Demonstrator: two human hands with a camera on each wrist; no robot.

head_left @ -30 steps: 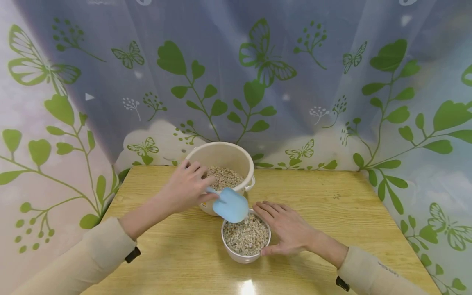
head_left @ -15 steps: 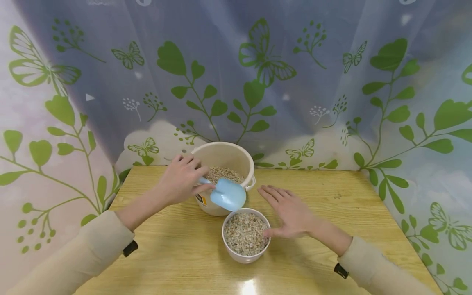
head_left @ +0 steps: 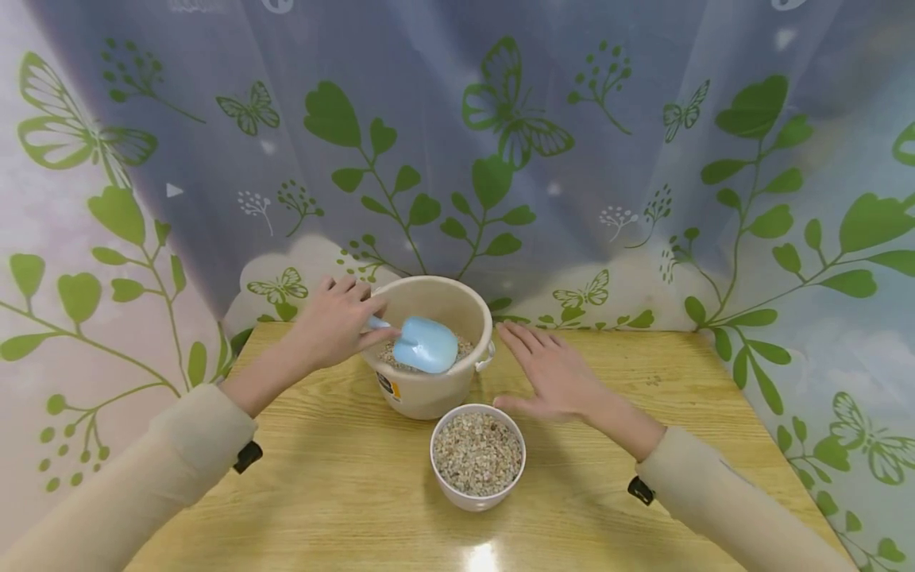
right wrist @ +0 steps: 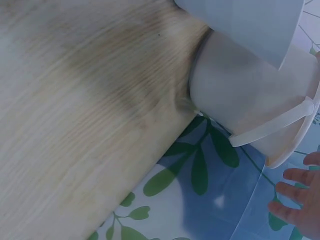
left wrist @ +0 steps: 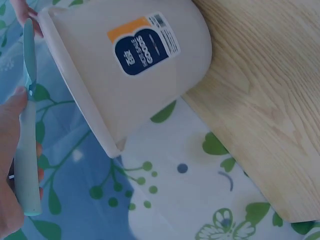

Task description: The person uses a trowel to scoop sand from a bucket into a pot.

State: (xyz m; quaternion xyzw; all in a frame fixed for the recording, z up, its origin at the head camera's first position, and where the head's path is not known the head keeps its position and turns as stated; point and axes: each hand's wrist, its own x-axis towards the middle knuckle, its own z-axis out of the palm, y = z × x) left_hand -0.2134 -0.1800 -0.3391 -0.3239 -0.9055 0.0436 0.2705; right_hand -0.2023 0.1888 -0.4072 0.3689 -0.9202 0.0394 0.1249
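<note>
My left hand (head_left: 334,324) grips the handle of a light blue scoop (head_left: 429,345), whose blade hangs over the mouth of a cream bucket (head_left: 429,396). Grains lie inside the bucket, partly hidden behind the blade. In the left wrist view, fingers wrap round the scoop handle (left wrist: 27,155) beside the bucket (left wrist: 95,60). A white bowl (head_left: 472,502), filled with small mixed grains (head_left: 477,454), stands in front of the bucket. My right hand (head_left: 554,373) is held with fingers straight and thumb spread, right of the bucket and behind the bowl, holding nothing.
Bucket and bowl stand on a wooden table (head_left: 643,413). A patterned curtain (head_left: 608,199) with green leaves and butterflies rises behind the table's back edge and along both sides. The bucket's carrying handle (right wrist: 275,122) hangs on its right side.
The scoop has moved from over the bowl back and left to over the bucket. My right hand has left the bowl's rim and shifted back. The bowl stays put.
</note>
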